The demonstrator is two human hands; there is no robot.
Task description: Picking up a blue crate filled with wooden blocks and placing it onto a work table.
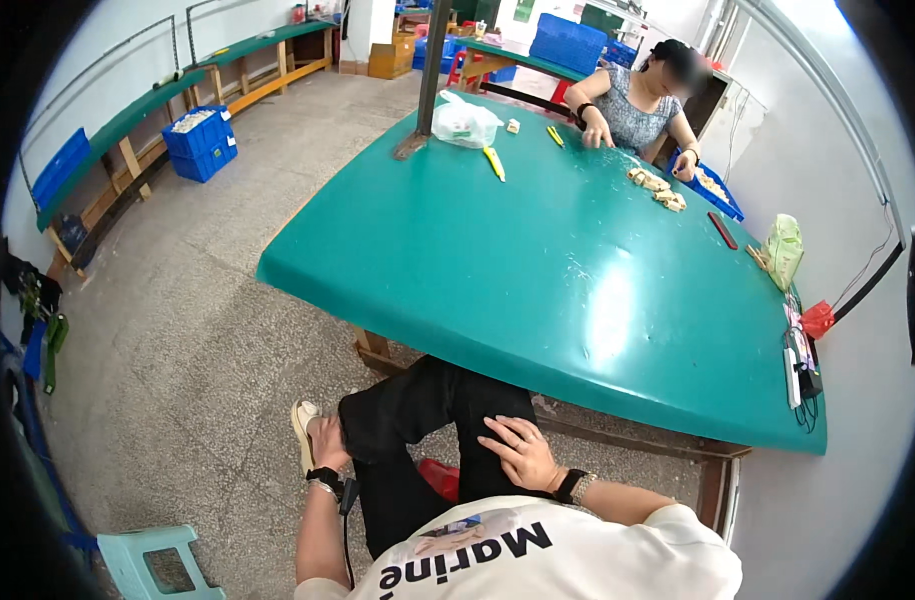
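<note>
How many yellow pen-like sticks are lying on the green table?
2 yellow sticks: one lies beside the clear plastic bag near the post, and a smaller one lies farther back, near the seated person's hand. More may be hidden behind the bag.

One green table [538,260], two blue crates [200,140] on the left, one light-blue stool [158,560], two people in view

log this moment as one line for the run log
left hand: on foot by sandal | right hand: flat on thigh, holds nothing | green table: untouched | co-worker's hands: at far edge
</note>
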